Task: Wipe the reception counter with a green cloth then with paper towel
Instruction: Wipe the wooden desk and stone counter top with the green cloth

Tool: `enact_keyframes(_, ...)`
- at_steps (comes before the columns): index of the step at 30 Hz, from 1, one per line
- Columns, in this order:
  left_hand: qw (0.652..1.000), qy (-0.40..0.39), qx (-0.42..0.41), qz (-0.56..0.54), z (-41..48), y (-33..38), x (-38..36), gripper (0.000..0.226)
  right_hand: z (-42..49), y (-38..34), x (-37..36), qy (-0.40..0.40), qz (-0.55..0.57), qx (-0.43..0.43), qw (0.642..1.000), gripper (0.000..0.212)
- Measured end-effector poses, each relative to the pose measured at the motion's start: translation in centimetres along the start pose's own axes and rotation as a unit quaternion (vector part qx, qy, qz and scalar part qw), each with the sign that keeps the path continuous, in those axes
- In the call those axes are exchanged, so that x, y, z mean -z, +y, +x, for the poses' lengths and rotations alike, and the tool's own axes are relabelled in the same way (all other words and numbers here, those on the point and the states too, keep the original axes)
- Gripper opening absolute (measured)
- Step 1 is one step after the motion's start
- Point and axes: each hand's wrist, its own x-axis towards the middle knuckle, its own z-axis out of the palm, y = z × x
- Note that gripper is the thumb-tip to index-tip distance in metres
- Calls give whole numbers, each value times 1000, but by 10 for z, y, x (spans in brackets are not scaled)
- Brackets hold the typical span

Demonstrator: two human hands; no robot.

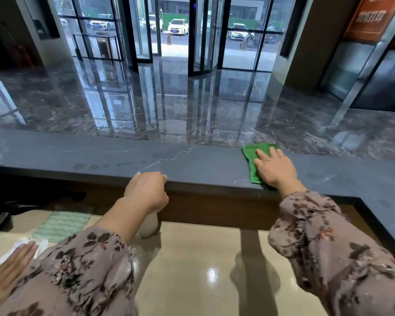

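— Where's the green cloth (251, 159) just now?

— Over at the right of the reception counter (123, 160), spread flat on the dark stone with its near end at the lip. The person's right hand (275, 169) lies on top with fingers straight, pressing down rather than clutching.

— And the other hand?

— The left hand (146, 192) is curled round the top of a white bottle (149, 225), held just under the counter's near edge, above the lower desk (203, 258).

— How would you do this pass well?

— Keep the palm flat so the whole cloth bears down, then draw it leftward in long overlapping strokes, reaching the far edge too. A row of damp spots (94, 166) left of the middle wants taking up. Stone that dark would show streaks, I'd think, so even pressure matters.

— The paper towel (21, 245)?

— It's white and lies on the lower desk at the near left. A hand is laid flat on it, coming in from the corner; whose, I can't tell. That part looks not yet begun.

— And the room?

— A glossy marble lobby floor (192, 106) beyond the counter mirrors the glass doors (203, 42) at the far side. Cars are parked outside.
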Motion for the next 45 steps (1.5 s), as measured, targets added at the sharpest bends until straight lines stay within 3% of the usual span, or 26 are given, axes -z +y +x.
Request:
enact_keyframes(4, 999, -23, -41, 23, -2, -8, -3, 60, -6, 10, 1, 3, 6, -62, 998, 54)
enact_keyframes(9, 998, -19, -66, 12, -4, -13, -8, 64, -20, -72, -7, 30, 5, -136, 990, 55)
enact_keyframes(15, 965, 56, -30, -254, -17, -37, -13, 52, -44, -198, -17, 27, 15, 13, 999, 57)
enact_keyframes(19, 938, 155, 83, -298, -24, -56, -10, 46, -55, -256, -22, 12, 14, 157, 987, 56)
enact_keyframes(23, 900, 164, 187, -358, -19, -67, -9, 56, -45, -260, -18, -24, -7, 310, 950, 55)
enact_keyframes(26, 855, 162, 241, -429, -13, -70, -5, 61, -25, -229, -14, -34, -10, 315, 948, 55)
enact_keyframes(31, 706, 124, 302, -629, -1, -82, -6, 65, 1, -169, -10, -21, -1, 160, 987, 57)
enact_keyframes(36, 603, 109, 313, -726, 3, -95, -8, 48, -6, -186, -10, -11, 15, 41, 999, 57)
enact_keyframes(38, 585, 112, 310, -741, 6, -100, -8, 15, -15, -211, -11, -9, 11, 20, 1000, 58)
enact_keyframes(45, 538, 140, 277, -784, 25, -107, -22, 36, -44, -314, -18, -5, 0, 155, 988, 59)
